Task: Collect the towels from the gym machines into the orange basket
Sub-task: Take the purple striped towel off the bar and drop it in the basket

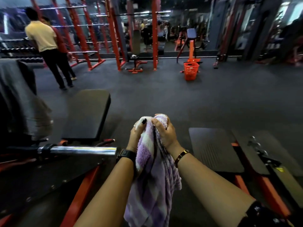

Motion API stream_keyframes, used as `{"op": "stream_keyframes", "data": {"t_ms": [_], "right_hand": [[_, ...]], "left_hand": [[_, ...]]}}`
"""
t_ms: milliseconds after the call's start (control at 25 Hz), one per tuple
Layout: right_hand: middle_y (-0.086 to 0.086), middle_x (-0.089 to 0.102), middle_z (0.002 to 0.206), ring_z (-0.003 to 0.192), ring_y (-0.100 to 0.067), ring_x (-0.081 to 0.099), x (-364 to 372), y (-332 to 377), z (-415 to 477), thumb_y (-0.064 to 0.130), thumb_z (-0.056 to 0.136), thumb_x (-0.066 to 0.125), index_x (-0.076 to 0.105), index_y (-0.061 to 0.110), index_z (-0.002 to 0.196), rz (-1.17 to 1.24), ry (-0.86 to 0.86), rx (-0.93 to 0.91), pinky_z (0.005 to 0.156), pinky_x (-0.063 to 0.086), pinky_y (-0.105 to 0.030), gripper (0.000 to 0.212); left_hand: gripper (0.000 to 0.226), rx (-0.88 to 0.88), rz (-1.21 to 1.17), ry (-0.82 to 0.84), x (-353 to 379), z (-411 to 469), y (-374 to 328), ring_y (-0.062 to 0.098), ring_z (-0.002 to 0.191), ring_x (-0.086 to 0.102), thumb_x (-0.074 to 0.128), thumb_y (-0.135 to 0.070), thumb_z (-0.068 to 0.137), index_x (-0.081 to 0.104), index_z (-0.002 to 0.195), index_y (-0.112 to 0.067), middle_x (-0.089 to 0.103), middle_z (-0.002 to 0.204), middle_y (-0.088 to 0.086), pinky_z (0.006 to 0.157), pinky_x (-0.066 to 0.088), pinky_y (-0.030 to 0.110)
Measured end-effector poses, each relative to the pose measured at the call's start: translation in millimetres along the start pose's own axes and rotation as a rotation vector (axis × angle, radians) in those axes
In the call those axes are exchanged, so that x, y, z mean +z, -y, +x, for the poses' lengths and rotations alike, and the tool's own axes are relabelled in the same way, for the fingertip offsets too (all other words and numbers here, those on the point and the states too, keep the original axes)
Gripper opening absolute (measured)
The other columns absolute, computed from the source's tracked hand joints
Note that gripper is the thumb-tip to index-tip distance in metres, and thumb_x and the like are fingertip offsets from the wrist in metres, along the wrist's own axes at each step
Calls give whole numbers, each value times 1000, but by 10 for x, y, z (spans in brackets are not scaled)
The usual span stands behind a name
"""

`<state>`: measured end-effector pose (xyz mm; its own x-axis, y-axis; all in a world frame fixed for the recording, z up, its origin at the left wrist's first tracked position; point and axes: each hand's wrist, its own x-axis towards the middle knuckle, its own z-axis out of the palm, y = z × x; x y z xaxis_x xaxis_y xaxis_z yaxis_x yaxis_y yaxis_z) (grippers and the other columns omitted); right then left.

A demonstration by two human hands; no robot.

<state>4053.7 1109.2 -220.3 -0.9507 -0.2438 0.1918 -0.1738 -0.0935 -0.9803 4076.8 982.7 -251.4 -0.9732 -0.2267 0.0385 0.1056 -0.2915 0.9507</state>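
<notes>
A purple and white checked towel (154,181) hangs bunched between my two hands at the bottom middle. My left hand (136,134) grips its top left part, and my right hand (164,131) grips its top right part. The towel's lower end drapes down between my forearms. The orange basket (191,71) stands on the floor far ahead, right of centre, beside an orange machine post. A grey towel (24,104) hangs over a machine at the left edge. A small white towel (134,55) lies on a bench under the red rack.
A black padded bench (86,115) and a chrome bar (82,150) sit to my left, with black footplates (214,148) to my right. Two people (49,51) stand at the far left by the dumbbell rack. Red racks (114,33) and a mirror wall line the back. Dark floor lies between me and the basket.
</notes>
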Motion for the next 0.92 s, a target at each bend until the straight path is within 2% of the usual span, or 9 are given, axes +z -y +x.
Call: {"op": "stream_keyframes", "data": {"t_ms": [160, 240, 400, 560, 680, 800, 920], "right_hand": [[5, 68, 103, 96, -11, 64, -499, -38, 387, 67, 59, 60, 62, 26, 106, -45, -75, 3, 86, 50, -24, 62], [3, 69, 103, 97, -13, 65, -671, -67, 560, 67, 60, 60, 63, 25, 106, -56, -102, 17, 87, 51, -25, 63], [7, 68, 98, 96, -12, 64, -886, -182, 926, 53, 71, 63, 63, 24, 103, -69, -170, 29, 89, 49, -25, 44], [5, 68, 100, 96, -12, 64, -987, -398, 1465, 50, 73, 63, 64, 22, 105, -93, -217, 44, 90, 49, -25, 43], [6, 68, 99, 97, -13, 64, -928, -521, 2004, 52, 71, 65, 63, 24, 102, -100, -220, 53, 92, 49, -28, 42], [6, 68, 100, 97, -12, 64, -705, -571, 2658, 64, 62, 64, 63, 26, 101, -137, -210, 56, 94, 50, -32, 54], [6, 67, 100, 96, -12, 63, -493, -583, 3254, 60, 66, 64, 63, 22, 105, -147, -214, 64, 96, 50, -33, 54]], "left_hand": [[52, 15, 1, 78, 503, 436, 110, 28, 104, 55, 70, -61, 72, 66, 101, -17, 59, 103, 14, 106, 36, 58], [59, -19, 10, 81, 640, 645, 180, 33, 112, 57, 71, -65, 67, 67, 104, -18, 62, 110, 18, 108, 38, 55], [68, -63, 19, 101, 820, 1086, 319, 40, 121, 55, 72, -69, 62, 69, 107, -18, 61, 124, 26, 108, 37, 60], [68, -82, 1, 148, 876, 1685, 449, 31, 110, 58, 73, -70, 58, 70, 102, -19, 63, 114, 19, 109, 36, 59], [75, -77, -6, 131, 797, 2223, 484, 37, 117, 58, 73, -69, 60, 67, 109, -13, 62, 120, 24, 109, 36, 58], [63, -82, -44, 92, 608, 2848, 375, 30, 105, 59, 68, -61, 67, 66, 107, -11, 62, 110, 20, 107, 37, 57], [55, -73, -71, 104, 429, 3438, 193, 27, 100, 57, 67, -57, 68, 67, 102, -13, 60, 105, 18, 104, 41, 54]]}}
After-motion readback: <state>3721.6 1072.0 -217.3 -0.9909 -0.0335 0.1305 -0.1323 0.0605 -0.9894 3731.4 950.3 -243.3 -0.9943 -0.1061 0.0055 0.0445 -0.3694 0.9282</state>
